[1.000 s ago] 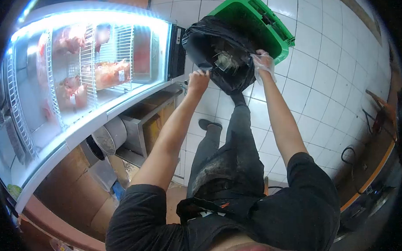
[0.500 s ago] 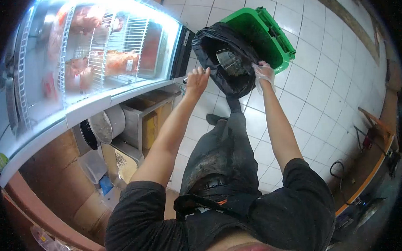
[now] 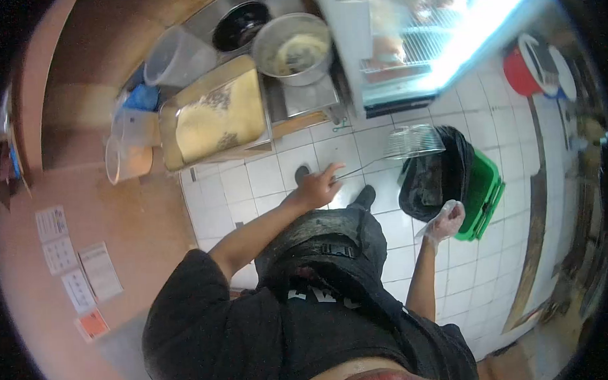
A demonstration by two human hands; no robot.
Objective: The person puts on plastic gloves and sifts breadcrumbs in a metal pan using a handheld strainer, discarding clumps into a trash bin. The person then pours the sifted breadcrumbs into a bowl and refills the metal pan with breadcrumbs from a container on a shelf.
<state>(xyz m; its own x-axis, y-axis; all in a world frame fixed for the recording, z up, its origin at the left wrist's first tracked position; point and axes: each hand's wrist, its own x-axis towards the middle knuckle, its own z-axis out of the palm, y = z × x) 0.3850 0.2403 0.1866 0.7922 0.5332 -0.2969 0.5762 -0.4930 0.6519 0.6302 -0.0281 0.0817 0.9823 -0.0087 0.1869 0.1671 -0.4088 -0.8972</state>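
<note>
My bare left hand [image 3: 315, 188] is closed round the thin handle of a wire strainer [image 3: 413, 142], with one finger pointing out along it. The strainer's round mesh bowl is tilted above the far edge of a black bin bag [image 3: 455, 159]. Dark contents inside the bag are hard to make out. My right hand [image 3: 446, 222], in a clear plastic glove, is closed at the near rim of the bag, which lines a green bin [image 3: 486, 183].
To the left are a tray of yellowish breading [image 3: 218, 119], a metal pot [image 3: 292, 48], a dark bowl [image 3: 240, 26] and a clear plastic tub [image 3: 179, 55]. A lit fridge [image 3: 397, 86] stands ahead. A red bucket [image 3: 519, 68] sits at far right.
My view has swung left, bringing the tray and pot into sight. The strainer has come up from inside the bag to above its rim. My right hand stays at the bag.
</note>
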